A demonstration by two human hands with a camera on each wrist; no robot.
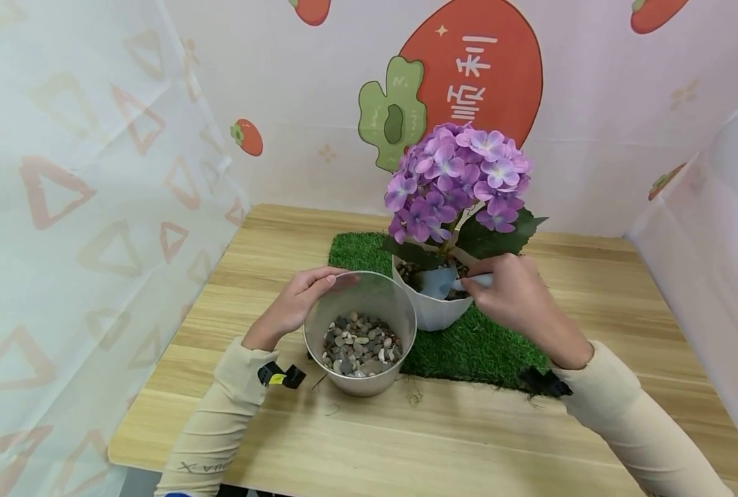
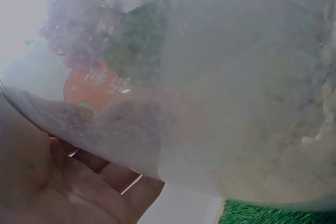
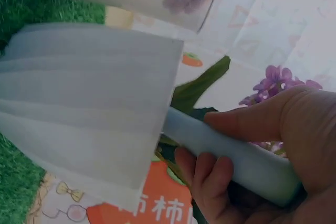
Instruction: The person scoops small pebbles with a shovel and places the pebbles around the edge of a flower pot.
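Note:
My left hand [image 1: 295, 301] grips the rim of a translucent bucket [image 1: 361, 386], which leans with its mouth toward me. Grey, white and brown pebbles [image 1: 357, 345] cover its bottom. In the left wrist view, the fingers [image 2: 113, 182] show close against the cloudy bucket wall. With my right hand [image 1: 518, 297] I hold a light blue trowel [image 1: 438, 283] by its handle [image 3: 226, 150]. The trowel's blade is inside a white flowerpot [image 1: 438, 314], low over the pebbles there. A purple hydrangea [image 1: 455, 183] with dark green leaves stands upright in the pot.
A green artificial grass mat [image 1: 474, 355] lies under the pot on the wooden table [image 1: 406, 442]. Printed cloth walls [image 1: 294, 90] enclose the back and sides. Black wrist mounts [image 1: 282, 374] sit at both cuffs. A few loose grass strands lie before the mat.

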